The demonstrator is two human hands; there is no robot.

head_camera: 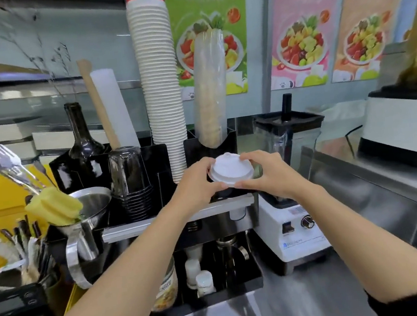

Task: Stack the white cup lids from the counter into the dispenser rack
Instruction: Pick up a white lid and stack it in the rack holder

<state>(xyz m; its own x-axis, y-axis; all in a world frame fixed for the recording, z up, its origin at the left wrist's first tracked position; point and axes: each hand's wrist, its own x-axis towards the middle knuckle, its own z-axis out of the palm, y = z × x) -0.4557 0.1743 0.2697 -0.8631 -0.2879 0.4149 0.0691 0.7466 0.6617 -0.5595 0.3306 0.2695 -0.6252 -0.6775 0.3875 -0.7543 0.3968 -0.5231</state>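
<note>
A small stack of white cup lids (230, 170) sits between both hands, just above the front right compartment of the black dispenser rack (196, 146). My left hand (196, 182) grips the stack's left rim and my right hand (268, 171) grips its right rim. The bottom of the stack is hidden by my fingers, so I cannot tell whether it rests in the rack. Behind it, a tall sleeve of clear cups (210, 88) leans in the rack's rear slot.
A tall stack of white paper cups (160, 85) stands left of the lids, with black cups (130, 181), a dark bottle (80, 137) and a steel jug (90, 216) further left. A blender (293, 200) stands close on the right, and a steel counter (307, 296) lies below.
</note>
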